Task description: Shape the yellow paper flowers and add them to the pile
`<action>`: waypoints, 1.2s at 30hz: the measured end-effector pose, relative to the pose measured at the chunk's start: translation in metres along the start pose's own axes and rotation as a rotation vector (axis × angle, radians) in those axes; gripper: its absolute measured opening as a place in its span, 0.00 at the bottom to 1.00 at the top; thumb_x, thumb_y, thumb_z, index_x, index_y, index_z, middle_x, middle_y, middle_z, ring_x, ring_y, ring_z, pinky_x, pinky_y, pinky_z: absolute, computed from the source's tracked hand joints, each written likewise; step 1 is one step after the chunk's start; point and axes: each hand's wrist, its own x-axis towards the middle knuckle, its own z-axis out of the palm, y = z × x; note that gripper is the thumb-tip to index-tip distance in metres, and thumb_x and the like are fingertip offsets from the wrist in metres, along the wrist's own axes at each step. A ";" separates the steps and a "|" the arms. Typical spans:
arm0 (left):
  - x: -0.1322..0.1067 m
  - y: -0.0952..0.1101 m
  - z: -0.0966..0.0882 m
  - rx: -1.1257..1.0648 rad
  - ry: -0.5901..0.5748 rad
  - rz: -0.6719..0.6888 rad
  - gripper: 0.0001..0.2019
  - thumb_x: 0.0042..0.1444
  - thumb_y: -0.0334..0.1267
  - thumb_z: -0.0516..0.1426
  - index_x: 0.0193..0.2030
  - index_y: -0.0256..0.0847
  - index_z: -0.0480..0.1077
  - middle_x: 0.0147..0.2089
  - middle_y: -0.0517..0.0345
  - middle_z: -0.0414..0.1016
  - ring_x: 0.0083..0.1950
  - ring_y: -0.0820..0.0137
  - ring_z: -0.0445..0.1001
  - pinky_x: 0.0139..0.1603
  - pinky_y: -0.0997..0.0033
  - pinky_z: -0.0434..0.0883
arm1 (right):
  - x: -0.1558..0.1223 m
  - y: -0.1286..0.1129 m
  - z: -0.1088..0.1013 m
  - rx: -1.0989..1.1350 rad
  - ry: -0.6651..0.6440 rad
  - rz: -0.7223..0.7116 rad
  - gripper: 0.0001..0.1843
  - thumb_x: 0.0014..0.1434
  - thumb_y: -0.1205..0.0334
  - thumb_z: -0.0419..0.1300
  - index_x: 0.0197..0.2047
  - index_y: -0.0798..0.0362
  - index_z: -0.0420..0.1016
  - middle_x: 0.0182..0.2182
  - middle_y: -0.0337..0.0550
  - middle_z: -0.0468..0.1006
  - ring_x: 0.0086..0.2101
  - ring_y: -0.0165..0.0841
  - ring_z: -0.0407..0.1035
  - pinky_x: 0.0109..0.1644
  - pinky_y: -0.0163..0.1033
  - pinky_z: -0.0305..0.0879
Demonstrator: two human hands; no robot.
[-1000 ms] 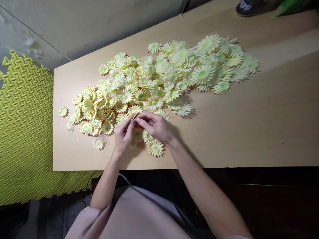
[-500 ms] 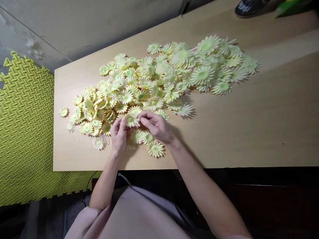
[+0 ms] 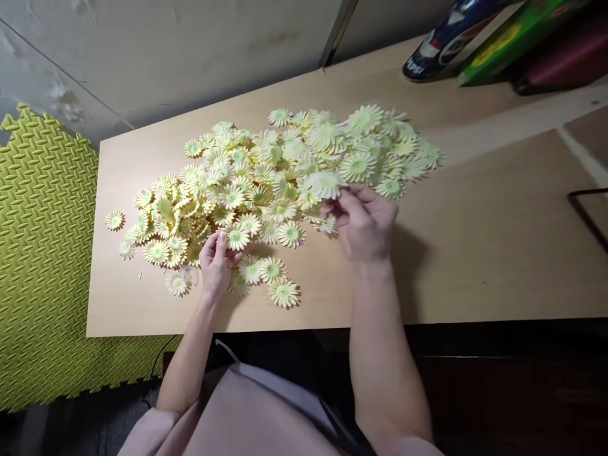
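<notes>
Pale yellow-green artificial flower heads (image 3: 266, 171) with narrow petals, some tipped purple, lie in a long heap. At the near edge of the heap my left hand (image 3: 215, 263) pinches a flower head (image 3: 237, 237) between thumb and fingers. Farther right, my right hand (image 3: 363, 221) is closed at the edge of a paler, slightly blurred flower head (image 3: 325, 183), which it appears to pinch; its fingertips are partly hidden. Several loose flower heads (image 3: 284, 292) lie between my forearms.
The heap lies on a light wooden table (image 3: 475, 253) against a grey wall (image 3: 213, 50). A dark Pepsi bottle (image 3: 427, 57) and a green package (image 3: 503, 50) stand at the back right. Yellow-green foam matting (image 3: 42, 253) covers the left side.
My right hand has moved away from my left, to the right and over the heap's near edge. My left hand stays with its flower head. The view has shifted rightward, showing more of the bottle.
</notes>
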 end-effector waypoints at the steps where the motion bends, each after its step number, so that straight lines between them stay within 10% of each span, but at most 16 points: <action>1: 0.000 -0.001 0.000 0.008 -0.009 -0.002 0.18 0.55 0.54 0.65 0.41 0.42 0.74 0.41 0.58 0.80 0.40 0.71 0.82 0.46 0.66 0.82 | 0.010 0.000 -0.007 -0.099 0.095 -0.007 0.10 0.55 0.55 0.70 0.30 0.52 0.77 0.23 0.39 0.74 0.21 0.27 0.66 0.24 0.37 0.66; 7: 0.001 -0.004 -0.002 -0.048 -0.013 -0.004 0.18 0.56 0.54 0.64 0.45 0.43 0.75 0.48 0.54 0.80 0.49 0.66 0.82 0.56 0.56 0.80 | 0.032 -0.004 -0.042 -0.272 0.240 -0.070 0.10 0.53 0.58 0.73 0.32 0.51 0.77 0.24 0.44 0.77 0.19 0.30 0.67 0.21 0.40 0.63; 11: 0.004 -0.007 -0.005 -0.074 -0.033 -0.011 0.19 0.58 0.54 0.62 0.49 0.45 0.75 0.54 0.52 0.79 0.50 0.64 0.82 0.56 0.54 0.80 | 0.004 -0.020 -0.029 -0.301 0.197 -0.230 0.08 0.59 0.54 0.68 0.37 0.48 0.78 0.29 0.44 0.79 0.23 0.32 0.71 0.26 0.42 0.69; 19: 0.014 0.009 0.028 -0.038 -0.239 0.017 0.16 0.55 0.49 0.66 0.48 0.47 0.77 0.49 0.55 0.80 0.47 0.68 0.81 0.52 0.65 0.79 | -0.040 -0.012 0.039 -0.281 -0.496 -0.129 0.09 0.59 0.54 0.67 0.40 0.49 0.80 0.38 0.45 0.82 0.38 0.36 0.78 0.44 0.45 0.78; 24: 0.036 0.007 0.040 -0.011 -0.331 0.034 0.17 0.58 0.53 0.63 0.41 0.41 0.79 0.47 0.52 0.82 0.46 0.69 0.80 0.40 0.75 0.77 | -0.026 0.016 0.049 -0.135 -0.457 -0.027 0.13 0.56 0.53 0.70 0.40 0.51 0.80 0.38 0.43 0.80 0.38 0.34 0.77 0.44 0.41 0.77; 36: 0.037 0.003 0.031 0.237 -0.332 0.142 0.11 0.58 0.45 0.65 0.45 0.44 0.81 0.47 0.53 0.82 0.45 0.70 0.80 0.45 0.72 0.76 | -0.032 0.025 0.046 -0.165 -0.383 -0.144 0.06 0.56 0.58 0.70 0.36 0.49 0.81 0.34 0.41 0.80 0.35 0.33 0.76 0.41 0.39 0.75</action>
